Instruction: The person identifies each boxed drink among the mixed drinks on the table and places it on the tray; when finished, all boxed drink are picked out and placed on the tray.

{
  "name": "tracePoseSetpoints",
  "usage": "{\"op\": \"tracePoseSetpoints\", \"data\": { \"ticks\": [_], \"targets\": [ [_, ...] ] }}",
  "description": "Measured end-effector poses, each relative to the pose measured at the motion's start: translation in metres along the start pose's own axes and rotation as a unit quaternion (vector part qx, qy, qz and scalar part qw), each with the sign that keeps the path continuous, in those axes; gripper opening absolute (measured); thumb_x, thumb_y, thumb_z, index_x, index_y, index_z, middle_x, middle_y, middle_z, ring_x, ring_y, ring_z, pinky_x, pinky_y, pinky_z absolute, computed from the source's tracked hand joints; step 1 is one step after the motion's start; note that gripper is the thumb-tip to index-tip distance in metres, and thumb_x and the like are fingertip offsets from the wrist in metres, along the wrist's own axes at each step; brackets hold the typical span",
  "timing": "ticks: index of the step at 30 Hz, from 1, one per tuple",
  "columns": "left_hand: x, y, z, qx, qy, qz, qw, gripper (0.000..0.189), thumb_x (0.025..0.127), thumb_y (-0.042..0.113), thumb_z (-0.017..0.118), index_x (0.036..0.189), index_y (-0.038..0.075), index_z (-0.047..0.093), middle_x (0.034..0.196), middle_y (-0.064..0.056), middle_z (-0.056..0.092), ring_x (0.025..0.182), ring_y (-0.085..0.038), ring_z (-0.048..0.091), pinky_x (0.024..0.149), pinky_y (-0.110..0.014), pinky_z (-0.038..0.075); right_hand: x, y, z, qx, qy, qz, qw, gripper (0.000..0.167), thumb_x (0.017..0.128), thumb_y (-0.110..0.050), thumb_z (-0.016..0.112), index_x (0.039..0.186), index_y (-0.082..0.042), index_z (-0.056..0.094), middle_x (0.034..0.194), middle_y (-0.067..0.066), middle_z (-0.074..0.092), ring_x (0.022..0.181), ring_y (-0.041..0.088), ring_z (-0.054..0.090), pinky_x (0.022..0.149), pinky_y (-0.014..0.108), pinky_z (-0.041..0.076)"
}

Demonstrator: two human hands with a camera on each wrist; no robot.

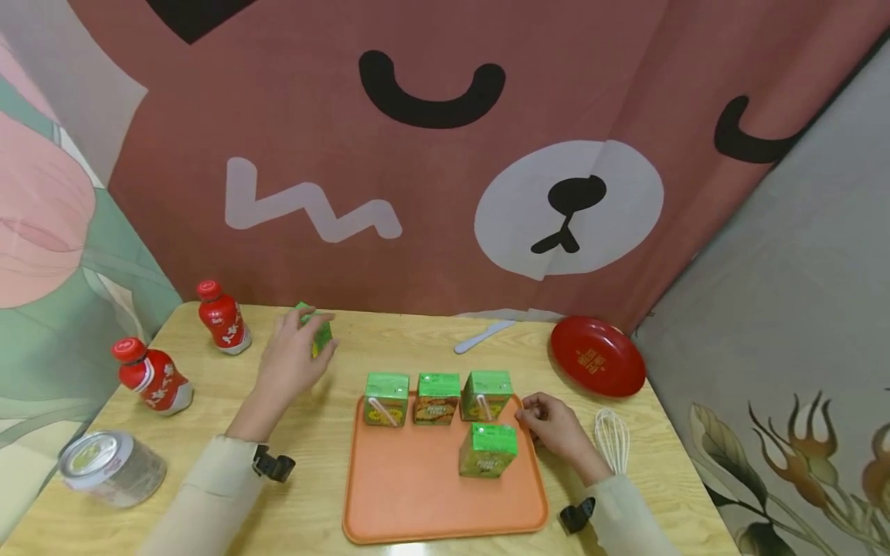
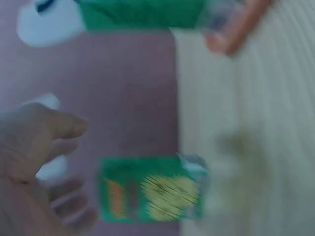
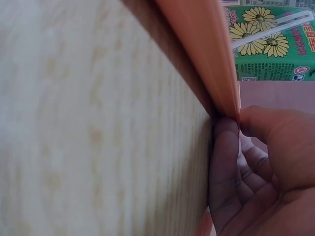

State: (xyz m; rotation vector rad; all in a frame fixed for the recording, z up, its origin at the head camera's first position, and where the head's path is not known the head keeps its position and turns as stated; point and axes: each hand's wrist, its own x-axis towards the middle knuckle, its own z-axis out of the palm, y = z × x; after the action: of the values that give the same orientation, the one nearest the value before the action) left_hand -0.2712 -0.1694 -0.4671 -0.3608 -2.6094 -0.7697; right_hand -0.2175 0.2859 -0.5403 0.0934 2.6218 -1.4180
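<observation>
My left hand (image 1: 295, 351) is over the back left of the table, beside a green drink carton (image 1: 322, 333) that it partly hides. In the left wrist view a gap shows between its spread fingers and that blurred carton (image 2: 152, 191). With thumb and fingers my right hand (image 1: 552, 427) pinches the right rim of an orange tray (image 1: 410, 502); the right wrist view shows the thumb above the tray's rim (image 3: 209, 54) and a finger below. Three green cartons (image 1: 436, 399) stand in a row along the tray's back, and another carton (image 1: 489, 450) stands in front at the right.
Two red bottles (image 1: 224, 320) and a can (image 1: 113, 469) stand along the left side. At the back lies a pale knife (image 1: 484, 337). A red plate (image 1: 598, 355) is at the back right, and a whisk (image 1: 612, 440) lies beside my right wrist. A printed curtain hangs behind the table.
</observation>
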Motion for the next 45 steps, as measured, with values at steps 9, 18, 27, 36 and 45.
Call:
{"op": "tracePoseSetpoints", "data": {
  "ticks": [9,18,27,36,45],
  "targets": [
    [0.008,-0.034,0.013,-0.040,-0.018,-0.129,0.9907,0.068,0.102,0.028,0.064,0.159,0.010,0.031,0.150,-0.032,0.022,0.127,-0.054,0.032,0.064,-0.059,0.049,0.000,0.003,0.004,0.002,0.003,0.001,1.0000,0.020,0.099,-0.017,0.069,0.113,-0.002,0.066,0.081,0.008,0.062,0.064,0.022,0.064,0.054,0.035,0.056],
    [0.018,-0.039,0.014,-0.106,-0.058,-0.132,0.9839,0.069,0.103,0.036,0.059,0.157,0.005,0.028,0.153,-0.033,0.009,0.136,-0.054,0.020,0.090,-0.068,0.041,0.000,0.003,0.001,0.003,0.006,0.001,1.0000,0.022,0.098,-0.017,0.071,0.113,-0.003,0.066,0.082,0.007,0.063,0.064,0.023,0.064,0.054,0.036,0.055],
    [0.027,-0.039,0.024,-0.122,-0.039,-0.144,0.9813,0.051,0.103,0.019,0.055,0.149,0.002,0.042,0.147,-0.032,0.029,0.131,-0.051,0.032,0.092,-0.068,0.041,-0.001,0.003,0.001,0.006,0.003,0.004,1.0000,0.021,0.099,-0.017,0.070,0.113,-0.003,0.066,0.082,0.007,0.062,0.065,0.022,0.063,0.055,0.035,0.055],
    [0.024,-0.045,0.023,-0.098,-0.035,-0.097,0.9898,0.036,0.102,0.006,0.058,0.138,0.002,0.056,0.128,-0.029,0.046,0.113,-0.046,0.049,0.090,-0.061,0.044,0.001,0.005,0.002,0.006,-0.004,0.001,1.0000,0.024,0.098,-0.019,0.070,0.113,-0.002,0.065,0.082,0.007,0.062,0.063,0.023,0.064,0.054,0.036,0.055],
    [-0.027,-0.026,-0.008,-0.114,-0.066,0.026,0.9909,0.035,0.099,-0.001,0.064,0.132,0.006,0.062,0.127,-0.021,0.052,0.109,-0.038,0.054,0.084,-0.056,0.048,0.002,0.004,-0.002,0.006,-0.003,0.006,1.0000,0.023,0.098,-0.019,0.071,0.112,-0.002,0.065,0.082,0.008,0.062,0.064,0.023,0.063,0.054,0.035,0.055]
  ]
}}
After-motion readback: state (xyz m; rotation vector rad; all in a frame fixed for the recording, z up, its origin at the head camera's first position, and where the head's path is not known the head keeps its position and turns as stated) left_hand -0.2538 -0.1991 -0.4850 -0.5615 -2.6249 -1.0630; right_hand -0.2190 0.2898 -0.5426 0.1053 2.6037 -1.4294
